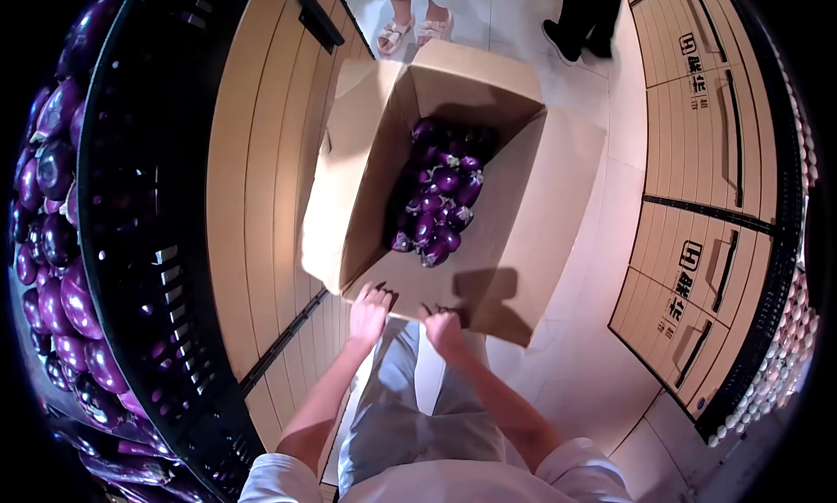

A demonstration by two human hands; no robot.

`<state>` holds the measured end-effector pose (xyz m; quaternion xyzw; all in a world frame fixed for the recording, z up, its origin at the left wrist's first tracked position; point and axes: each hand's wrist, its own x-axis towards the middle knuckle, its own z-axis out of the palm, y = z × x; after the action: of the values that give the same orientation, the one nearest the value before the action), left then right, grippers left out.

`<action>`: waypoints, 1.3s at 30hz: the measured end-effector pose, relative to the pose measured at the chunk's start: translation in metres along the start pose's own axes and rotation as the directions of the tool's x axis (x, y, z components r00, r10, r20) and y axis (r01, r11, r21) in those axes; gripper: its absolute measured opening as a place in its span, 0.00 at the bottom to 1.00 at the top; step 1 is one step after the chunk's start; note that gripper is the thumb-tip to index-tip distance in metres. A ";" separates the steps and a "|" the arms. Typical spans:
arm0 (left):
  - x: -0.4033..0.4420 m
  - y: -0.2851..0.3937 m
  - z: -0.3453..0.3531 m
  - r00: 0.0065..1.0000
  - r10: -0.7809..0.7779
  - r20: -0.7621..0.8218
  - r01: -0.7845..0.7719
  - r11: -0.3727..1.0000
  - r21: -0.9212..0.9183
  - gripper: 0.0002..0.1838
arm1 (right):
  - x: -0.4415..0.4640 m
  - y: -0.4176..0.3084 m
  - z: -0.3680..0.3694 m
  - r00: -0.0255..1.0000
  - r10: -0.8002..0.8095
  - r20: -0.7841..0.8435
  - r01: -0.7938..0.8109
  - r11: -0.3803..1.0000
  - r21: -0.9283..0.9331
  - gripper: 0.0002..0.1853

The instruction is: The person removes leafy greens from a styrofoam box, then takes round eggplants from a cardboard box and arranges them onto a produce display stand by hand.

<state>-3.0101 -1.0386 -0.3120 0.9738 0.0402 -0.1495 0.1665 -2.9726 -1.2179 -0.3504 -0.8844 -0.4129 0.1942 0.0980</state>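
A large open cardboard box (523, 207) is in front of my legs, its flaps folded outward. Deep inside lies a pile of round purple eggplants (446, 182), some with pale green caps. At the near edge, my left hand (371, 313) has its fingers curled over the cardboard near the left corner. A short way to the right, my right hand (443, 327) grips the same edge with bent fingers. Both thumbs are hard to make out. Neither hand touches the eggplants.
On the left, more eggplants (57, 233) fill a display behind a black slatted crate wall (144, 241), above wood-panelled cabinets (253, 154). Cabinets with black handles (697, 276) line the right, below egg-like goods (780, 346). Two people's feet (415, 32) (580, 43) stand beyond the box.
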 end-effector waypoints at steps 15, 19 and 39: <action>0.204 0.016 0.190 0.932 -0.215 0.290 0.346 0.760 -0.550 0.32 | 0.035 0.027 -0.073 0.802 0.500 0.327 -0.422 0.086 0.902 0.14; 0.227 0.032 0.335 0.974 -0.177 0.139 0.178 0.984 0.004 0.38 | 0.046 0.037 -0.071 0.706 0.600 0.376 -0.334 -0.186 0.924 0.11; 0.201 -0.068 0.114 0.422 0.526 0.739 0.697 0.333 -0.635 0.41 | 0.120 0.075 0.066 0.581 0.722 0.375 -0.264 -0.269 0.926 0.32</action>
<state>-2.8585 -1.0072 -0.4967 0.4241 0.0893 -0.6001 0.6724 -2.8785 -1.1730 -0.4662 -0.6553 0.2836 0.2822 0.6407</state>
